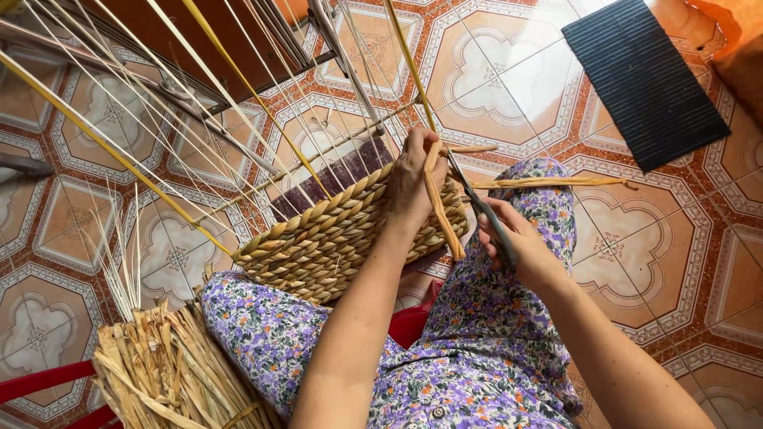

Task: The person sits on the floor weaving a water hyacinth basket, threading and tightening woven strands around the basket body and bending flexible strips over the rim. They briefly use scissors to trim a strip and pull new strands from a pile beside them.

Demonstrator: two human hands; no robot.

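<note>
We look down from a head-worn camera at a person seated with a half-woven basket [334,234] resting on their lap, across knees covered in purple floral fabric [477,349]. The basket is made of thick braided tan fibre, and from its unfinished rim many thin pale stakes [159,103] fan upward and away toward the top left of the view. The left hand [413,179] rests on the basket's rim with its fingers closed around a flat tan strand [441,210], which loops over the hand and hangs down the basket's side. The right hand [513,234] sits just beside it, over the right knee, gripping the handles of a pair of dark scissors [477,202]; the blades point up toward the left hand and lie against the strand near the rim (we cannot tell whether the blades are open or closed). The two hands are near each other but not touching. Another loose strand [556,183] lies sideways across the right knee. At the lower left a bundle of dried straw-coloured fibre [167,369] stands beside the left knee, next to the red edge of a seat [48,381]. The floor [660,254] is patterned tile in orange, white and grey, and a dark ribbed mat [644,79] lies on it at the upper right.
</note>
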